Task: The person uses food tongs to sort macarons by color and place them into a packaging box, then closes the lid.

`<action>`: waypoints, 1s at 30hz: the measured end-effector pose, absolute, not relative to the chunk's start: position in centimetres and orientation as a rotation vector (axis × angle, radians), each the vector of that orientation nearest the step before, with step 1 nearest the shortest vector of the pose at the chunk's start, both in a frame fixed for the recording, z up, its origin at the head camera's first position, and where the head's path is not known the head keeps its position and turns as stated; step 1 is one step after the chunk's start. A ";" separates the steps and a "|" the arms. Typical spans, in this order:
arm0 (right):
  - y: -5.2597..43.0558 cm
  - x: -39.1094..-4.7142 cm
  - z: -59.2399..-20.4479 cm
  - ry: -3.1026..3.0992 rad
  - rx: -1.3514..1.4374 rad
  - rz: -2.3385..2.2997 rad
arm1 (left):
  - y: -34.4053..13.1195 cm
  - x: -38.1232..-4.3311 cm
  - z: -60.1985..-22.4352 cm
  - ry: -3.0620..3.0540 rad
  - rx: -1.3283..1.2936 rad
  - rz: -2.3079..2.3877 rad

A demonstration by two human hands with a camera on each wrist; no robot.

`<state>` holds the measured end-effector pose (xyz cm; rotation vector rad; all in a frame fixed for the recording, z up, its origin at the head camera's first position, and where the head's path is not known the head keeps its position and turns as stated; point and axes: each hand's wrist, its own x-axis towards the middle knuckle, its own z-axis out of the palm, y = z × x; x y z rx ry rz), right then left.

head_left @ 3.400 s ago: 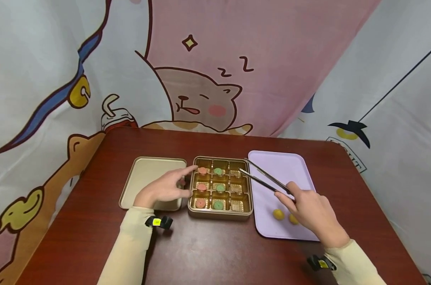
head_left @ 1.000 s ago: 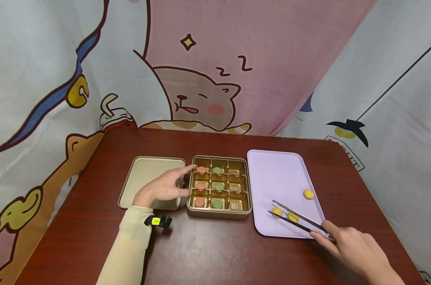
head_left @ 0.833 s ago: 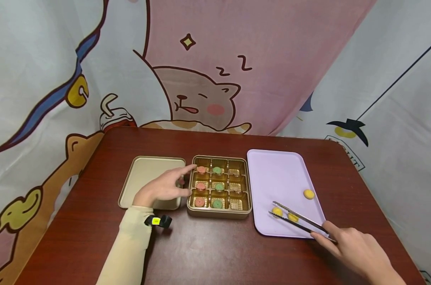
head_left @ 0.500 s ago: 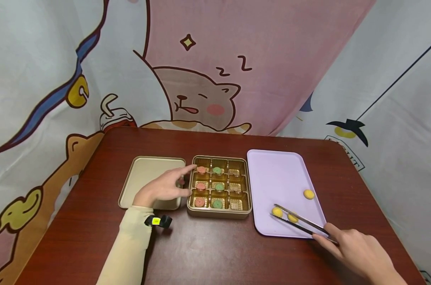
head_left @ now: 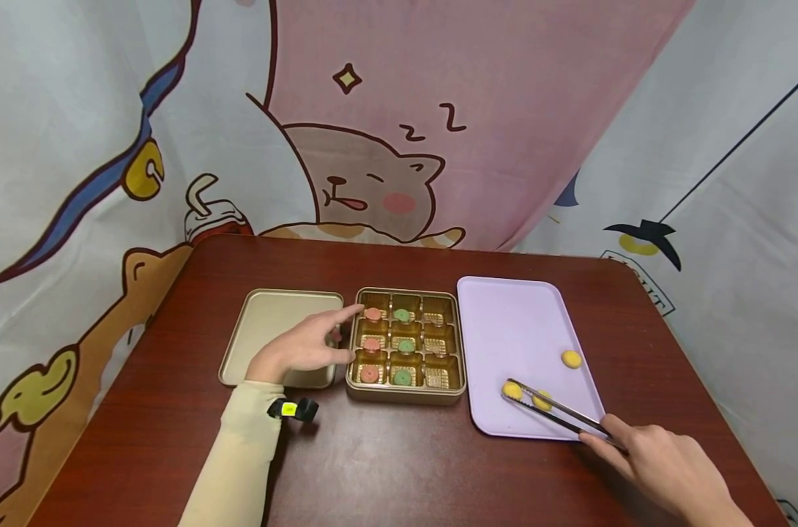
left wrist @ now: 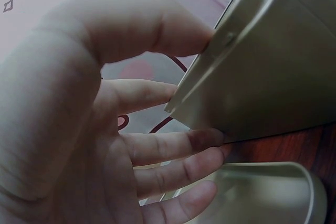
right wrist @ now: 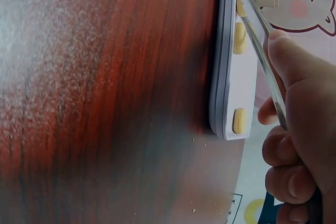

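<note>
My left hand [head_left: 303,342] touches the left side of a gold tin [head_left: 405,397] with spread thumb and fingers; in the left wrist view the thumb [left wrist: 173,30] meets its rim. Nine compartments divide the tin: pink macarons [head_left: 370,375] fill the left column, green macarons [head_left: 402,378] the middle, and the right column is bare. My right hand [head_left: 665,461] grips metal tongs [head_left: 570,410]. Their tips stand around the leftmost yellow macaron [head_left: 512,390] on a lilac tray [head_left: 511,315]. Another yellow macaron [head_left: 542,400] lies between the tongs' arms, partly covered.
A third yellow macaron [head_left: 572,359] lies near the tray's right edge. The gold lid [head_left: 267,329] rests left of the tin, partly under my left hand. Everything sits on a dark red wooden table [head_left: 399,468], with a printed curtain [head_left: 531,110] behind.
The tongs have moved from above the tin's back right compartment to the tray's near side. Their tips have since drawn closer around the leftmost yellow macaron. My left hand has stayed put.
</note>
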<state>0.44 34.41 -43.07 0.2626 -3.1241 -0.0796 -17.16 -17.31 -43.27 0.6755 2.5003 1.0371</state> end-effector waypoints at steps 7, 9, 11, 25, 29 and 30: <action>34.3 0.5 -43.2 -3.132 0.256 -0.085 | -17.3 -17.1 -43.2 2.496 0.682 1.042; 34.3 0.5 -43.3 -3.132 0.257 -0.083 | -17.3 -17.1 -43.2 2.497 0.690 1.035; 34.4 0.5 -43.4 -3.129 0.260 -0.080 | -17.3 -17.2 -43.2 2.499 0.697 1.030; 33.6 0.1 -42.9 -3.146 0.216 -0.028 | -17.3 -17.1 -43.2 2.501 0.703 1.035; 33.2 -0.3 -42.7 -3.099 0.230 -0.008 | -17.3 -17.1 -43.3 2.508 0.704 1.024; 33.1 -0.4 -42.7 -3.079 0.235 0.000 | -17.3 -17.1 -43.3 2.509 0.707 1.021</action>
